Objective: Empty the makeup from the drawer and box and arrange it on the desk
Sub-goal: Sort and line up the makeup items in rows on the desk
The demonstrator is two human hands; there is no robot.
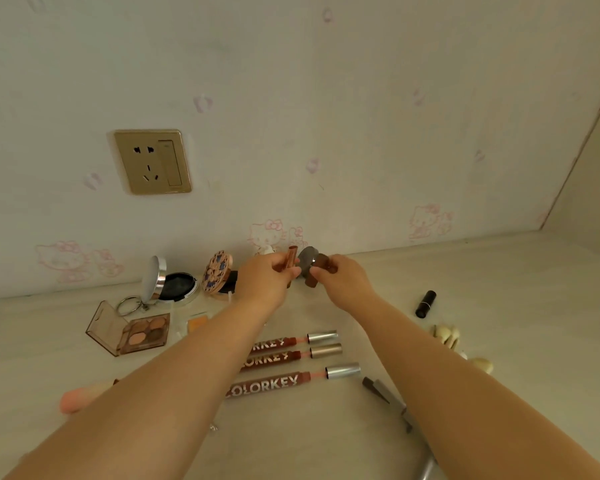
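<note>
Surface: pale, wood-grained (499,289), meeting a cartoon-cat papered wall (326,98) at the back.
Near edge: a grey-brown pencil (383,393) lies slanted by the right forearm; a silver tube end (426,467) shows below it, too cut off to identify.
Near left: a peach sponge (75,400) pokes out from under the left forearm.
Glosses: three dark-red tubes (281,362) with metallic caps lie side by side, caps to the right, between the two forearms.
Right side: cream puffs (447,336) sit beside the right forearm; a black lipstick (425,304) lies beyond them, well apart from the hands.
Left side: an open eyeshadow palette (142,334), lid raised; an orange sachet (198,322) just right of it; a key ring (129,305) behind.
Back left: an open cushion compact (174,284) with its lid upright, and a floral round compact (218,271) propped on edge beside it.
Left hand (267,277): fingers curled round a copper lipstick (290,259), held up near the wall.
Right hand (340,275): fingers pinching a brown lipstick (321,265), touching a grey round piece (307,258), perhaps a cap.
Wall: a gold socket (152,161) above the compacts.
</note>
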